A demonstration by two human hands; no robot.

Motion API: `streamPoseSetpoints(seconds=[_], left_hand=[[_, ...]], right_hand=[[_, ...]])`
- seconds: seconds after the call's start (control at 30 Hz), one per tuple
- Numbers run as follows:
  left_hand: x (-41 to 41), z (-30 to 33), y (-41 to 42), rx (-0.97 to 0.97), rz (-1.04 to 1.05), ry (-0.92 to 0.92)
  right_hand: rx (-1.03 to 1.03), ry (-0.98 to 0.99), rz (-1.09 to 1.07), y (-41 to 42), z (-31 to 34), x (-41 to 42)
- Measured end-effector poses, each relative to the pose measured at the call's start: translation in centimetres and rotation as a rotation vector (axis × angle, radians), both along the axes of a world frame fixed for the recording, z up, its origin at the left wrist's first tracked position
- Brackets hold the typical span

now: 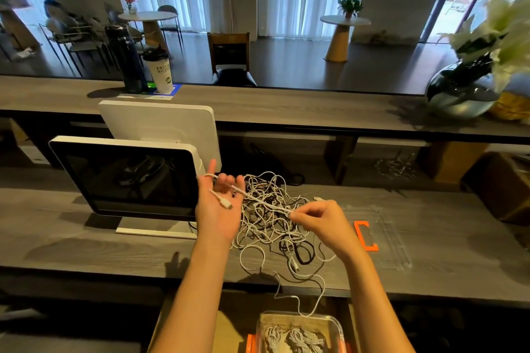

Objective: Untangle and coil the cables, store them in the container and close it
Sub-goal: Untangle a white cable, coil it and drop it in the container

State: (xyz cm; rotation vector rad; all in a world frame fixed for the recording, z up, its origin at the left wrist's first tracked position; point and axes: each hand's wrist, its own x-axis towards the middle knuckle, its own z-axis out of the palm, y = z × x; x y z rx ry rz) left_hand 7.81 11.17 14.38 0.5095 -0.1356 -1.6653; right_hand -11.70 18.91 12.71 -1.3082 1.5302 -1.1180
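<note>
- At bottom centre of the frame, nearest the camera: clear plastic container [301,329] with orange latches, lid off, holding coiled white cables [298,339]; one loose white strand trailing over its rim from the desk above.
- Just above, on the grey wood-grain desk [114,246]: tangled heap of white and black cables [272,226], loops spilling over the near edge.
- Centre left, over the heap: left hand [219,206] palm up, fingers spread and mostly straight, a white cable [258,200] looped around the index finger, its connector end lying across the palm.
- Centre right: right hand [318,219] with fingers curled, thumb and fingertips pinching the same white cable, the strand taut between the two hands.
- Right of that hand, flat on the desk: clear lid [384,238] with an orange clip [365,235].
- Left of centre: dark-screened white monitor [126,178], a second white panel standing back to back behind it.
- Farther up, on the raised counter: paper coffee cup [160,71] and dark bottle [126,59] at upper left, glass vase of white flowers [464,94] at upper right.
- At the top of the frame: café tables, chairs, curtained windows.
</note>
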Motion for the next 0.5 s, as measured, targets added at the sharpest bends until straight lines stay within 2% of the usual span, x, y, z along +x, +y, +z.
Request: streamPoseSetpoints(seconds=[0.07,0.1,0.23,0.3,0.33,0.4,0.5], left_hand=[[0.5,0.1,-0.2,0.007,-0.009,-0.077],[0.6,0.0,-0.2,-0.005,-0.019,-0.216],[-0.2,-1.2,0.2,-0.145,-0.025,-1.104],[-1.0,-1.5,0.5,-0.238,-0.131,-1.446],[-1.3,-1.6,0.7,-0.277,-0.222,-1.527],[-2.1,-1.6,1.3,-0.312,-0.449,-1.560],[-2.6,-1.2,2.5,-0.322,-0.730,-1.431]], right_hand=[[-0.017,-0.005,0.028,0.3,-0.1,-0.3],[-0.031,-0.006,0.043,0.4,-0.1,-0.3],[-0.090,0.001,0.101,0.5,0.3,0.1],[-0.134,-0.013,0.091,0.3,0.7,0.7],[-0.167,-0.017,0.067,0.2,0.8,1.1],[-0.215,-0.027,0.003,0.0,0.9,1.5],[-0.220,-0.034,-0.051,-0.2,0.8,1.8]])
